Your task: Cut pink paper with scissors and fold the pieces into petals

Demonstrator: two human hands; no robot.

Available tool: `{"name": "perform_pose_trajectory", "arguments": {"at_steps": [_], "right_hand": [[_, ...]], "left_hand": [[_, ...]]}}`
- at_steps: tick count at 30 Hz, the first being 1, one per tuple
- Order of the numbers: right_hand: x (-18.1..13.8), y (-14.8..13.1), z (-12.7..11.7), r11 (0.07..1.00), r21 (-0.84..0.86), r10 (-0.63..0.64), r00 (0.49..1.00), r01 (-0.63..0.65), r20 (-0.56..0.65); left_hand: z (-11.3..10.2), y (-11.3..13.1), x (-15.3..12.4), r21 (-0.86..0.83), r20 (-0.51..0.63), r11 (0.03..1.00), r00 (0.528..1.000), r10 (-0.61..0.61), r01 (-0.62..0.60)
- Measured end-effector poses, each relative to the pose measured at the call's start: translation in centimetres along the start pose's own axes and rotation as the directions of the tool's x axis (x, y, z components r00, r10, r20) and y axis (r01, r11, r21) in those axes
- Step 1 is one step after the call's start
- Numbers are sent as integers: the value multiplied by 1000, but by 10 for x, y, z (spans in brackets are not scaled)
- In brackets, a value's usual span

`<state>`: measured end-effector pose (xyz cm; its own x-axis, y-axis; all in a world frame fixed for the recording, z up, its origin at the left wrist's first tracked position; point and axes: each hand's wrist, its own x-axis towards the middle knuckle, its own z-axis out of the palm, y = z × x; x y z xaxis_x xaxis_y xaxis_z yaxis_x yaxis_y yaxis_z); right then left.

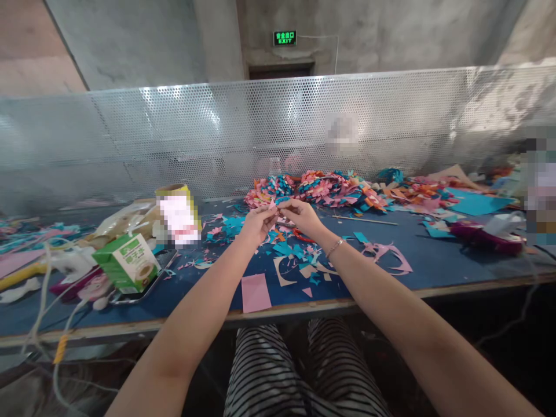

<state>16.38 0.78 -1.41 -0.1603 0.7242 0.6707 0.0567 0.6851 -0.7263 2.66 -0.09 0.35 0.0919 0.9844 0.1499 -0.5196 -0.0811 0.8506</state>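
Over the middle of the blue table, my left hand [259, 223] and my right hand [301, 214] meet fingertip to fingertip. A small pink piece of paper [273, 204] sticks up from the pinch of my left fingers. My right thumb and fingers are pinched close against it; what lies between them is too small to make out. Below the hands are blue, cream and orange paper scraps [284, 250] and part of a red-handled tool [303, 235]. Just behind the hands lies a heap of pink, orange and blue paper flowers [321, 188].
A pink paper rectangle [256, 293] lies at the table's front edge. Left are a green-and-white drink carton [128, 263], a yellow container [195, 205] and trailing white cables [43, 289]. Rightward are a thin stick [369, 220], cut pink paper [393, 259] and blue sheets [478, 201]. A perforated metal screen [238, 127] stands behind.
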Motion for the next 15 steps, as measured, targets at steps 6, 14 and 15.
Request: {"name": "perform_pose_trajectory", "arguments": {"at_steps": [6,14,15], "right_hand": [[0,1,-1,997,-60,-49,999,49,-4],[1,5,0,999,-10,38,999,-38,-5],[1,5,0,999,-1,43,999,-43,-9]], "left_hand": [[-1,-1,2,-5,-33,1000,999,-24,24],[-1,2,0,73,-46,997,999,15,-11],[-1,2,0,81,-45,996,999,27,-24]]}}
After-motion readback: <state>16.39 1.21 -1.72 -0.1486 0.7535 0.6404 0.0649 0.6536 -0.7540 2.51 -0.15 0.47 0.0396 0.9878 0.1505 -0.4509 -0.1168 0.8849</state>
